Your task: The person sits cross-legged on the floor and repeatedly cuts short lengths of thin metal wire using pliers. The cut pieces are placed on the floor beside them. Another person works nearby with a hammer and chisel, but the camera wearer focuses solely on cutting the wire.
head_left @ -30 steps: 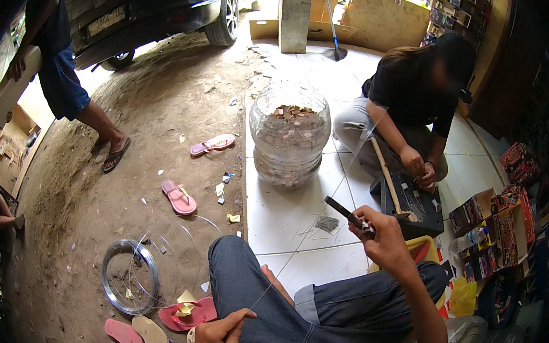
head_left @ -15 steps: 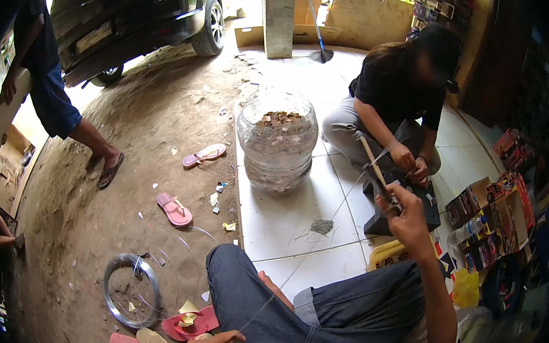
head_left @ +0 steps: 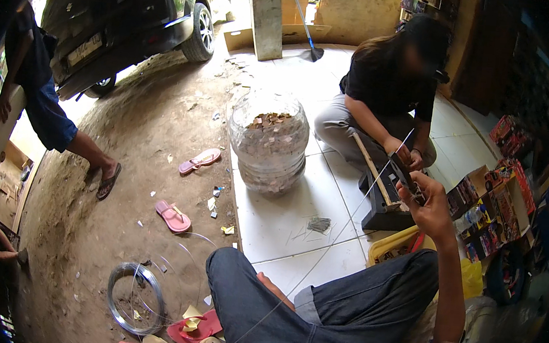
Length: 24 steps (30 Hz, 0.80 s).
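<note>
The right hand (head_left: 429,208) is raised over the white tiled floor (head_left: 283,218), its grip clenched on dark pliers (head_left: 406,176) pulling a thin taut steel wire (head_left: 319,257) that runs down toward the out-of-view left hand.

Blue jeans (head_left: 314,319) on the person's legs; the floor tiles (head_left: 283,218) are white, the dirt ground (head_left: 133,139) brown. Two sandals (head_left: 172,217) lie there — pink — and a red one (near the silvery wire coil (head_left: 135,296)). The jar (head_left: 268,141) is clear, its contents grey-brown. The car (head_left: 125,8) is black.
</note>
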Tool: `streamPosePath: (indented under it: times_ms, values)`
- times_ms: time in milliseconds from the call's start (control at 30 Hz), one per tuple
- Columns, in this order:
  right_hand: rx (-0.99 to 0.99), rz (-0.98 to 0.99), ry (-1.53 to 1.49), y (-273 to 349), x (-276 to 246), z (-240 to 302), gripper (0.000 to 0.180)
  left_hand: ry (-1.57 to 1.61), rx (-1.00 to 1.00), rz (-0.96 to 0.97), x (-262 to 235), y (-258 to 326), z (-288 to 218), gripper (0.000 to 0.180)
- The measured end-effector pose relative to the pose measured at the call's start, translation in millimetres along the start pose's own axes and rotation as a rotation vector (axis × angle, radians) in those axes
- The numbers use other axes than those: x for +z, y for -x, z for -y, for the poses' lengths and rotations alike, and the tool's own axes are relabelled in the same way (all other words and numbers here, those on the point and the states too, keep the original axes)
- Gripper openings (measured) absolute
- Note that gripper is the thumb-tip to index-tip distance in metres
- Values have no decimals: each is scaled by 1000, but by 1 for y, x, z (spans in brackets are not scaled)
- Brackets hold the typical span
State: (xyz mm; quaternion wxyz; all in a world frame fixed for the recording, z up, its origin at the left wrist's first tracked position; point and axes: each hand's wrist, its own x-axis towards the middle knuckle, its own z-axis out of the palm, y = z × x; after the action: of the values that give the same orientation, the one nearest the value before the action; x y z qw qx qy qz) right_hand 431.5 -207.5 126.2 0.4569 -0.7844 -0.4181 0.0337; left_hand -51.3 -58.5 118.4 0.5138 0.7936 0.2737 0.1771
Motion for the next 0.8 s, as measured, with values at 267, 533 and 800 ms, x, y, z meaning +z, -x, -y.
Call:
streamPosePath:
  times_ms: [267, 533, 800]
  values:
    - [287, -529, -224, -20, -51, -60, 30, -143, -155, -220, -52, 46, 42, 16]
    - [189, -558, -437, 38, -66, -45, 36, 39, -259, -410, -67, 85, 80, 19]
    - [293, -14, -723, 48, 67, 16, 35, -17, -181, -204, -12, -10, 63, 19]
